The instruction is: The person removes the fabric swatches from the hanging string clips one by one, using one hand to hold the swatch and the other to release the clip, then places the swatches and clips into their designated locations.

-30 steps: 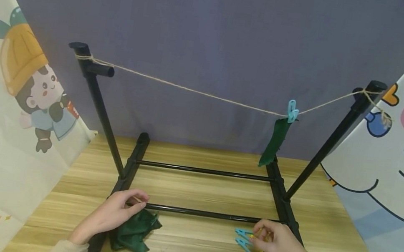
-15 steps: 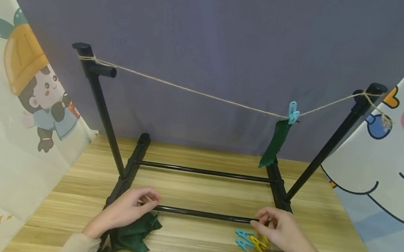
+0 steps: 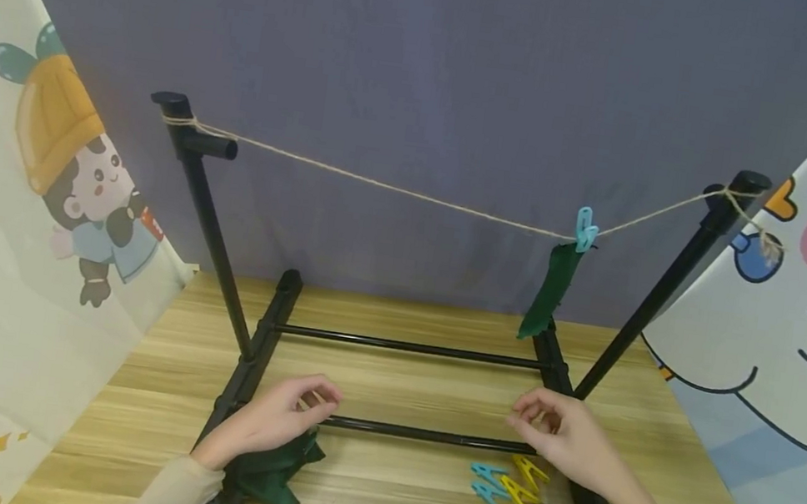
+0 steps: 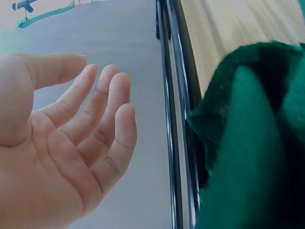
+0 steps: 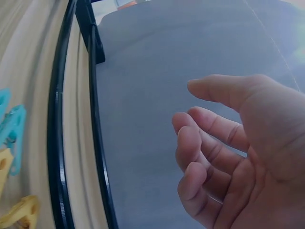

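Observation:
My left hand hovers above a crumpled dark green cloth, its fingers loosely bent with nothing between them. The left wrist view shows its bare palm, with green cloth folds close by. Two blue clothespins and two yellow clothespins lie together on the table. Above and just behind these is my right hand, its loosely curled fingers holding nothing. A narrow green cloth strip hangs from the twine, pinned by a blue clothespin.
The twine runs between the black left post and right post. Low black crossbars join the base rails on the wooden table. A grey backdrop stands behind, with printed sheets at both sides.
My right hand has lifted away from the clothespins, uncovering the yellow ones. My left hand has shifted right and a little forward over the crumpled cloth. The view has shifted slightly.

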A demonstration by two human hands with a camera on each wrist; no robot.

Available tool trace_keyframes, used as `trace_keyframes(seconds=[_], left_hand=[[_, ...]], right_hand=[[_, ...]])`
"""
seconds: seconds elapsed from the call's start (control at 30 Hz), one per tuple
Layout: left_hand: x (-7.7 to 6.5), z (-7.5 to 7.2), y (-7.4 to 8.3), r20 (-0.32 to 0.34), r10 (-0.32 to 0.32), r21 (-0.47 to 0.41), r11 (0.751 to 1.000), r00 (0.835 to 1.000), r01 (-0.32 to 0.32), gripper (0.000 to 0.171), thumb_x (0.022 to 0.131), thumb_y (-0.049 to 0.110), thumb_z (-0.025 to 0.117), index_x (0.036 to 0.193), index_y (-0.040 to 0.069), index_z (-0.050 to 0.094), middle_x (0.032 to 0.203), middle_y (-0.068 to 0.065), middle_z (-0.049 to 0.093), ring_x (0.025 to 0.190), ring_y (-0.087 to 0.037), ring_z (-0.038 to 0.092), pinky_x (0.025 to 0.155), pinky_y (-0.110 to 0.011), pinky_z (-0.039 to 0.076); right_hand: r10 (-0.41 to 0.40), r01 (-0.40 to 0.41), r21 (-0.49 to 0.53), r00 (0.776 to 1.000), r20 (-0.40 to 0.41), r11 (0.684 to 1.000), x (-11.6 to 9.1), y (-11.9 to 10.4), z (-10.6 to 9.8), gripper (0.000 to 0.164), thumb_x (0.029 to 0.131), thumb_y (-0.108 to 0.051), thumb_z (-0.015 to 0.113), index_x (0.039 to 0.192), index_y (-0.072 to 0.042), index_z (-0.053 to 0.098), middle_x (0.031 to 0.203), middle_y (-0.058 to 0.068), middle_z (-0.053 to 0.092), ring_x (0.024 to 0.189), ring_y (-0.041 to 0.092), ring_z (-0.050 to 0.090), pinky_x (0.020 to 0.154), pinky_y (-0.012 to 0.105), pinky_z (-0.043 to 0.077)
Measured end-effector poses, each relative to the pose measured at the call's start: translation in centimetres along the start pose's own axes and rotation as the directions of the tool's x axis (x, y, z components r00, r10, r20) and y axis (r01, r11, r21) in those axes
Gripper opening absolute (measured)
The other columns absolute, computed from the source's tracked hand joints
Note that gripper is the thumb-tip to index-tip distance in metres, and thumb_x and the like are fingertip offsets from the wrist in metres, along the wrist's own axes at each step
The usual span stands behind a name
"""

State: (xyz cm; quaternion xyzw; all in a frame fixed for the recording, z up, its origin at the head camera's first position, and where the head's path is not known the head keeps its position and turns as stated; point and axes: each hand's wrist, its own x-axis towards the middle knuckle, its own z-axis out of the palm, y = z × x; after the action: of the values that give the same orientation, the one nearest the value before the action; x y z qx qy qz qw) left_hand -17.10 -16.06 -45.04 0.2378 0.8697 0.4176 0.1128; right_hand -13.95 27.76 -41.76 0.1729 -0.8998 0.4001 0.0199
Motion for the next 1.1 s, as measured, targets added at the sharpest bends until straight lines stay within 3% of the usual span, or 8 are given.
trace_keyframes(seconds=[0.4,0.77,1.1], left_hand=[[1.8,0.7,1.3,0.009,0.013,-0.05,0.999,1.0,-0.012,0.023,0.11,0.032,0.061,0.127,0.021,0.071,0.127,-0.009,0.074,0.107,-0.019,0.067,0.082,-0.031,0.057],[3.6,1.0,2.5,-0.031,0.045,-0.037,0.998,0.999,-0.046,0.024,0.11,0.032,0.06,0.128,0.022,0.072,0.124,0.001,0.074,0.107,-0.017,0.066,0.084,-0.036,0.057],[5.0,1.0,3.4,-0.064,0.092,-0.027,0.995,0.994,-0.094,0.021,0.11,0.031,0.062,0.127,0.023,0.072,0.122,0.0,0.075,0.104,-0.015,0.068,0.083,-0.03,0.057]], right_hand=[[-0.034,0.033,-0.065,0.999,-0.021,0.997,1.2,-1.4,-1.0,0.004,0.101,-0.027,0.076,0.103,-0.025,0.073,0.089,-0.01,0.072,0.056,0.006,0.054,0.05,0.026,0.046],[-0.111,0.105,-0.084,0.992,-0.059,0.991,1.9,-2.7,-2.3,0.005,0.1,-0.019,0.077,0.104,-0.02,0.075,0.086,-0.008,0.074,0.052,0.004,0.048,0.047,0.024,0.04],[-0.198,0.186,-0.123,0.976,-0.09,0.975,2.7,-3.6,-2.8,0.01,0.097,-0.013,0.079,0.102,-0.021,0.075,0.083,-0.012,0.072,0.053,0.002,0.049,0.047,0.023,0.041]])
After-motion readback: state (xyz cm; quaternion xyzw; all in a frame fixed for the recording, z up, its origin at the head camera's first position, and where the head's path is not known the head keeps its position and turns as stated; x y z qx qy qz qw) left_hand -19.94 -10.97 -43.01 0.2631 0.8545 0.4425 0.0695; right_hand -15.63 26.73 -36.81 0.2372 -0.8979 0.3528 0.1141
